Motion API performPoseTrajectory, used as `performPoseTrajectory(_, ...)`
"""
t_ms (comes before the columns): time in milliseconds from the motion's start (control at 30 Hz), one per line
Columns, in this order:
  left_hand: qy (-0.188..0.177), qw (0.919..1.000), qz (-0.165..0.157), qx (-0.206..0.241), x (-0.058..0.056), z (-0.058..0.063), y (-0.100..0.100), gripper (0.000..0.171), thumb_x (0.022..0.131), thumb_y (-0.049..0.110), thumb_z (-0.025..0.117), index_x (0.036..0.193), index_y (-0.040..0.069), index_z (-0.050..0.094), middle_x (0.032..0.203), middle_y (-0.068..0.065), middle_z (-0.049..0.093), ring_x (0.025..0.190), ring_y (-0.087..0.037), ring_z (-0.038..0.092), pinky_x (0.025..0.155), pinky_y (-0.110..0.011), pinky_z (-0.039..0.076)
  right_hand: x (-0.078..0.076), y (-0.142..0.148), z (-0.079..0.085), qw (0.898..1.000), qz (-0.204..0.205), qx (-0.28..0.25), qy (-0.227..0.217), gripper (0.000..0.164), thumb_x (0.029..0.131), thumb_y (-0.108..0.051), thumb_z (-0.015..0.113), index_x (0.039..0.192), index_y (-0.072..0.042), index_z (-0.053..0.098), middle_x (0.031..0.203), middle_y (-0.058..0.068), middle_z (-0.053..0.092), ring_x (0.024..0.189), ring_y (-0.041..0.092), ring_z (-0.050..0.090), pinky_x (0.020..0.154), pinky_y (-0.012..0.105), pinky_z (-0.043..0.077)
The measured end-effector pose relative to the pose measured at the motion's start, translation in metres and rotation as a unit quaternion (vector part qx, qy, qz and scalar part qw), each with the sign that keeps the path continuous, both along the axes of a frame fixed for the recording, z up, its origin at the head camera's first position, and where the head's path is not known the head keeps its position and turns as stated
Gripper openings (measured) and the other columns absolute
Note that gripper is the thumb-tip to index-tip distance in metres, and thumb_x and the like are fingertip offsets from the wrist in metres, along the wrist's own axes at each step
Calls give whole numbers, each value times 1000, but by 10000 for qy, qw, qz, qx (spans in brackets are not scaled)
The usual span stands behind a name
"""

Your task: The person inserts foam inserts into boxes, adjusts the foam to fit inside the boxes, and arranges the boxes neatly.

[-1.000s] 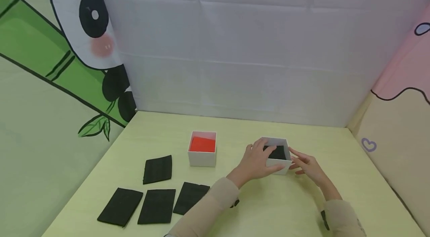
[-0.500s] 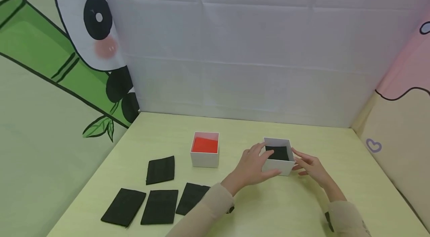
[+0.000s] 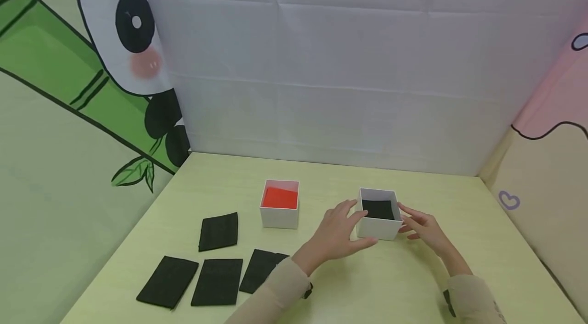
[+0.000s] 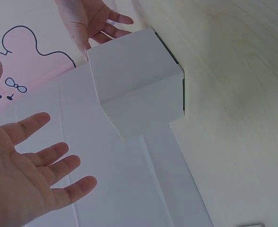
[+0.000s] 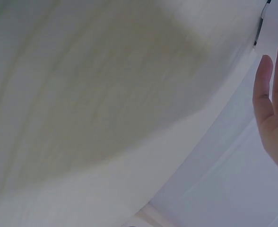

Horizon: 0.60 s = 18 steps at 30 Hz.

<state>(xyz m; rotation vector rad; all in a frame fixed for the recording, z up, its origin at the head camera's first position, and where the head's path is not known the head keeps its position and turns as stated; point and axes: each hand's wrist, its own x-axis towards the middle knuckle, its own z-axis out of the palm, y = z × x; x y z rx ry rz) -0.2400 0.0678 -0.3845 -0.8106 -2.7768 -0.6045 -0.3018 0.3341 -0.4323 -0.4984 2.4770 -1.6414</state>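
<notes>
Right of the middle of the tabletop (image 3: pixel 358 293), the white box (image 3: pixel 378 230) stands upright with a black cloth (image 3: pixel 379 209) inside; the left hand (image 3: pixel 333 235), fingers spread and holding nothing, is just beside it, while the right hand (image 3: pixel 425 233) has loosely extended fingers at its right wall, seemingly touching without gripping. The box looks like thin, stiff card, so it should be light, slide easily and dent if squeezed. Opposite side walls seem the safest hold; the cloth, probably limp, suits an edge pinch.
</notes>
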Motion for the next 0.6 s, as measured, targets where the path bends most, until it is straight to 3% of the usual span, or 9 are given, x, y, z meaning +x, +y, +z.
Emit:
performPoseTrajectory(100,77,9999,-39,73,2,-1,-3,61,83,57,49,128,17,50,135,-6,38,124,-20,31,94,-39,32,-2,-1,0,10000,3,21,37,43,93,-16,48,130,4,37,93,0,66,80,38,61,62,42,50)
performPoseTrajectory(333,57,9999,38,90,5,-4,-13,60,82,58,49,126,18,51,133,-7,39,123,-21,32,93,-41,33,-2,-3,1,10000,-49,70,28,46,93,-18,48,131,5,35,101,26,59,80,36,61,63,42,50)
performPoseTrajectory(433,-74,9999,60,114,7,-7,-18,59,83,57,48,127,18,50,134,-7,38,124,-22,32,93,-42,32,-2,-3,1,10000,-54,55,-43,46,93,-18,48,131,5,35,100,24,61,80,36,61,64,41,50)
performPoseTrajectory(600,-296,9994,16,203,13,-7,-24,60,84,57,47,129,18,48,136,-6,36,124,-22,31,94,-43,32,-1,-2,0,9999,-42,11,-158,46,93,-18,48,131,4,35,92,9,65,81,36,61,65,42,50)
